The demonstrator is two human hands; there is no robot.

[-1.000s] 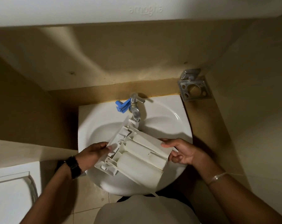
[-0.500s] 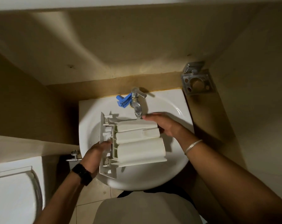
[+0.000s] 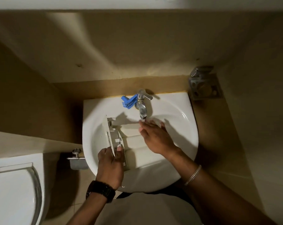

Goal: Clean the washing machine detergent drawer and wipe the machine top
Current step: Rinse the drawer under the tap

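The white plastic detergent drawer [image 3: 131,143] lies in the white washbasin [image 3: 183,127], its front panel turned to the left and standing on edge. My left hand [image 3: 110,164] grips that front panel at its near end, thumb on the inner side. My right hand [image 3: 155,135] lies flat, fingers straight, on the far right of the drawer, its fingertips under the spout of the chrome tap [image 3: 141,104]. Water seems to run over those fingers. Much of the drawer's right part is hidden by my right hand.
A blue plastic piece [image 3: 128,101] lies on the basin rim left of the tap. A metal holder [image 3: 204,85] is fixed on the wall at the right. A white toilet [image 3: 15,189] stands at lower left, a metal roll holder [image 3: 76,157] beside the basin.
The drawer has been lowered into the basin with its front panel turned on edge. My right hand moved from the drawer's far edge onto its top, under the tap.
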